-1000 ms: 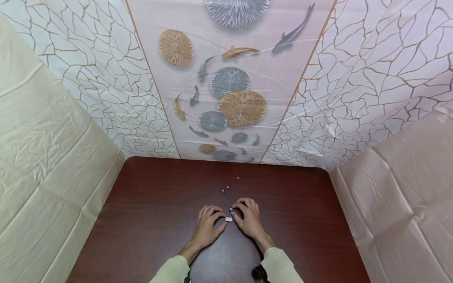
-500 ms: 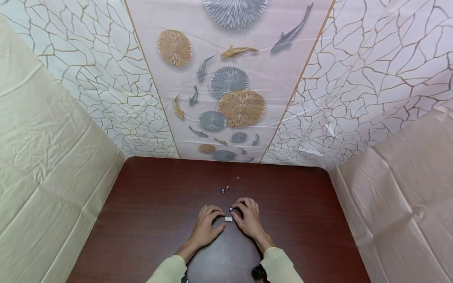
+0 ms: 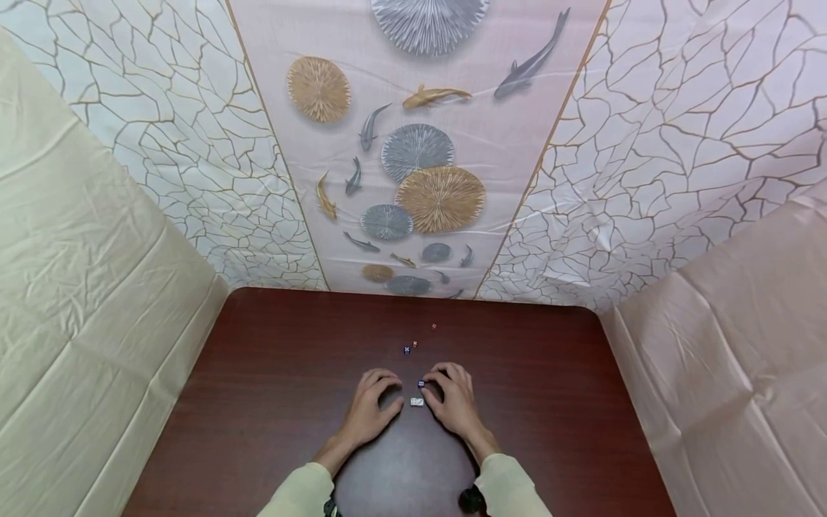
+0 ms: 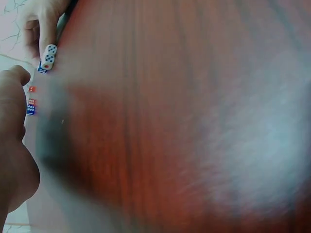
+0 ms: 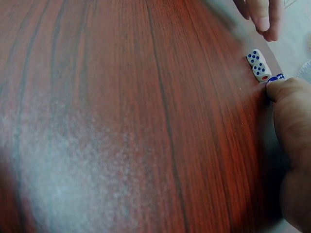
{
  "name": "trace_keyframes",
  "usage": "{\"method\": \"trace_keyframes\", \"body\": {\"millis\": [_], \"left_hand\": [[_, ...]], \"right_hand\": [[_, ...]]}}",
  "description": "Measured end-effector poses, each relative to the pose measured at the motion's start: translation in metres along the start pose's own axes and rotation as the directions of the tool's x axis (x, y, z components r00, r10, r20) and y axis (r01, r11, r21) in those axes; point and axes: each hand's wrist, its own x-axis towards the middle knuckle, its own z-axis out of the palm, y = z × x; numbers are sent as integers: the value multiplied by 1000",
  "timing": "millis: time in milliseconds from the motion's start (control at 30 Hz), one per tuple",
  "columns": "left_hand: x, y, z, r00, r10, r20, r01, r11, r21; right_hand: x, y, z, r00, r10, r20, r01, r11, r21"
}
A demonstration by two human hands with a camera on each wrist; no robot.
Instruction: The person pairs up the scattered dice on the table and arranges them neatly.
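Two white dice (image 3: 416, 402) sit side by side, touching, on the dark red-brown table. My right hand (image 3: 454, 403) pinches a blue die (image 3: 421, 384) between thumb and forefinger, just beyond the white pair. In the right wrist view the thumb covers part of this blue die (image 5: 276, 78), close to the white dice (image 5: 258, 65). Left of the white dice, my left hand (image 3: 368, 409) holds nothing; its fingers and thumb are bent loosely with a gap between them. The left wrist view has the left hand (image 4: 14, 141) at its edge, apart from the dice.
Farther back on the table (image 3: 291, 359) lie another blue die (image 3: 407, 350), an orange-red die (image 3: 415, 344) beside it, and a red die (image 3: 434, 327) behind them. Patterned cloth (image 3: 413, 151) hangs along the back edge, with plain cloth on both sides.
My left hand has let go of the white dice and drawn away to the left. The right hand stays in place at the blue die.
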Motion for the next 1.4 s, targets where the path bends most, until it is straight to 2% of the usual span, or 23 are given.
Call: {"method": "trace_keyframes", "body": {"millis": [300, 500, 767, 967, 1167, 1400], "left_hand": [[20, -12, -7, 1000, -6, -24, 7, 999, 38], [33, -21, -10, 997, -70, 14, 69, 996, 48], [47, -30, -8, 995, -93, 39, 89, 993, 82], [55, -31, -5, 987, -141, 75, 134, 986, 95], [62, -32, 0, 969, -210, 133, 196, 974, 110], [68, -35, 4, 963, -227, 144, 210, 970, 123]], "right_hand": [[-1, 1, 1, 1000, -11, -13, 12, 1000, 9], [-1, 2, 2, 1000, -13, -18, 13, 1000, 16], [-1, 3, 2, 999, -29, -31, 29, 1000, 11], [-2, 3, 2, 999, -30, -30, 30, 1000, 5], [-2, 2, 1, 999, -24, -23, 24, 1000, 3], [-2, 1, 0, 1000, -16, -15, 16, 1000, 3]]}}
